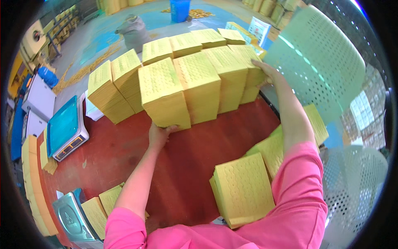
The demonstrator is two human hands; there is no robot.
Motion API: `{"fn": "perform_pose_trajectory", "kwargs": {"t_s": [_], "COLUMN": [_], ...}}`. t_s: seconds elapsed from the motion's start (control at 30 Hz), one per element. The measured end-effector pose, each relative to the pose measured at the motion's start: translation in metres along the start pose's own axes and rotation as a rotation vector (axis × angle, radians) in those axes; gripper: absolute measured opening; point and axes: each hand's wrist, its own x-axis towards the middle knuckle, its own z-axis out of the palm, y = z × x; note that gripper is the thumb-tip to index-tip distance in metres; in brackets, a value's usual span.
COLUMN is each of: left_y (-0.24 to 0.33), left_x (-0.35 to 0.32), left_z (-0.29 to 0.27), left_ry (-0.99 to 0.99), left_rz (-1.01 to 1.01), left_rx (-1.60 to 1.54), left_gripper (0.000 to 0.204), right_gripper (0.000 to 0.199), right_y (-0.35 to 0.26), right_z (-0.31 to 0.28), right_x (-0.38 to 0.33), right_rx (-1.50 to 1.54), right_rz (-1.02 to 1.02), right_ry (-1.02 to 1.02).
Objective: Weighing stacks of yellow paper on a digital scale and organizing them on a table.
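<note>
A row of tall stacks of yellow embossed paper [197,76] stands on the red table between my two hands. My left hand [159,135] grips the lower near corner of the leftmost stack, its thumb along the front. At the opposite end, my right hand [266,74] is wrapped round the side of the last stack, fingers on its upper edge. The stacks press side by side and lean slightly; I cannot tell whether they are raised off the table. Right behind them is a second row of similar paper stacks [157,50], with two more stacks [112,85] at its left.
More yellow paper stacks [244,189] lie by my right arm on the red table [186,166]. A scale with a teal tray [64,124] stands left, and a metal-topped scale [72,220] sits near left. Perforated green plastic chairs [319,62] flank the right side.
</note>
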Motion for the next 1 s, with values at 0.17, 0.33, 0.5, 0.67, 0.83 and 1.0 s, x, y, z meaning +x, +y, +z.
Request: {"fn": "perform_pose_trajectory", "kwargs": {"t_s": [0.17,0.33,0.5,0.67,0.83,1.0], "left_y": [-0.004,-0.009,0.012,0.015,0.021,0.012], "left_x": [-0.009,-0.069,-0.215,-0.293,-0.299,-0.294], "left_z": [-0.022,-0.017,-0.034,-0.001,0.029,0.048], "left_ry": [0.080,0.022,-0.472,-0.776,-0.897,-0.900], "left_rz": [-0.042,0.013,-0.629,-0.764,-0.716,-0.665], "left_rx": [-0.043,-0.068,-0.695,-0.779,-0.791,-0.738], "left_gripper": [0.061,0.089,0.077,0.077,0.076,0.070], "right_gripper": [0.098,0.080,0.069,0.067,0.090,0.092], "right_y": [-0.042,-0.023,0.064,0.117,0.137,0.147], "right_z": [-0.017,-0.158,-0.275,-0.217,-0.239,-0.226], "right_x": [-0.065,-0.156,-0.204,-0.207,-0.241,-0.232], "right_rx": [-0.234,-0.643,-0.284,-0.002,-0.083,-0.050], "right_rz": [-0.072,-0.043,0.343,0.212,0.345,0.337], "right_ry": [0.153,0.349,0.190,0.041,0.174,0.139]}}
